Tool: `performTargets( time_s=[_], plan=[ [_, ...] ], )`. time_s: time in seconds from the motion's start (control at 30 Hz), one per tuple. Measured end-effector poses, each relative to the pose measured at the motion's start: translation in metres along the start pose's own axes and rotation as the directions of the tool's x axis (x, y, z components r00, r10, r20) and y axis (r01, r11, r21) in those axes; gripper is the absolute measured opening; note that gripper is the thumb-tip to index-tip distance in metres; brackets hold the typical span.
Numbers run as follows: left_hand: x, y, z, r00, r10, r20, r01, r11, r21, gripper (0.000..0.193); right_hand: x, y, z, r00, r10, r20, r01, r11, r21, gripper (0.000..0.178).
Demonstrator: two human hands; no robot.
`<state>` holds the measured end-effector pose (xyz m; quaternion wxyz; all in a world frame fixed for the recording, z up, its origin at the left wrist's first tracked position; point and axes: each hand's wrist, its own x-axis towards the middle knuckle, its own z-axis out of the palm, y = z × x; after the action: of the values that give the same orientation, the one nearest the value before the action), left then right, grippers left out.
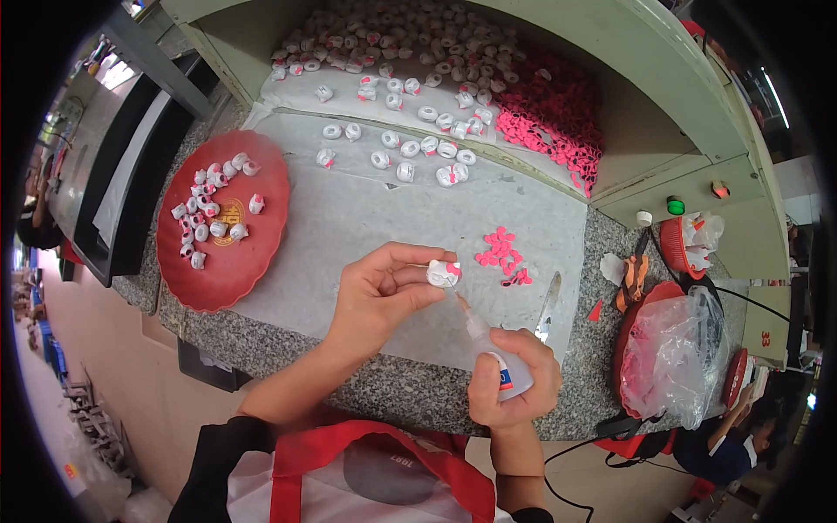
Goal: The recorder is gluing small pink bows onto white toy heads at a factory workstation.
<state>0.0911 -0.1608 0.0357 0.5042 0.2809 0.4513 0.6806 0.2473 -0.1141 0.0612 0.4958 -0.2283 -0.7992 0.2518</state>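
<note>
My left hand (364, 295) pinches a small white figurine head (440, 275) with a pink piece on it, between thumb and fingers above the paper-covered worktop. In my right hand (542, 383) is a clear squeeze bottle (518, 376) with a narrow nozzle, tilted up toward the figurine head. The nozzle's tip is just below the head; whether they touch I cannot tell. Beyond my right hand lies a pile of small pink pieces (500, 247). A slim metal tool (549, 305) rests on the paper close to the right hand.
On the left, a red scalloped plate (228, 292) bears several white figurine heads. More heads (408, 148) stand in loose rows at the back, before a shelf (628, 174) heaped with heads and pink pieces. To the right are a plastic bag (684, 349) and a red basket (673, 244).
</note>
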Motion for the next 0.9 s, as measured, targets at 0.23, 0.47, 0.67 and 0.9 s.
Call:
performTargets(
  time_s=[0.23, 0.47, 0.67, 0.9],
  plan=[
    [0.0029, -0.0053, -0.0053, 0.998, -0.052, 0.032, 0.056, 0.989, -0.137, 0.033, 0.0004, -0.0003, -0.0023, 1.0, 0.002, -0.005, -0.002, 1.0, -0.012, 0.025],
    [0.0032, -0.0045, -0.0044, 0.999, -0.038, 0.029, 0.041, 0.992, -0.122, 0.035, 0.0002, -0.0008, -0.0044, 1.0, 0.019, 0.016, -0.019, 1.0, 0.011, 0.023],
    [0.0027, -0.0064, -0.0053, 0.998, -0.053, 0.017, 0.054, 0.993, -0.103, 0.036, -0.0006, -0.0018, -0.0034, 0.999, 0.036, 0.026, -0.037, 0.999, 0.038, 0.024],
    [0.0022, -0.0053, -0.0042, 0.998, -0.046, 0.037, 0.049, 0.994, -0.093, 0.036, -0.0012, -0.0013, -0.0023, 0.999, 0.04, 0.024, -0.041, 0.999, 0.035, 0.026]
  ],
)
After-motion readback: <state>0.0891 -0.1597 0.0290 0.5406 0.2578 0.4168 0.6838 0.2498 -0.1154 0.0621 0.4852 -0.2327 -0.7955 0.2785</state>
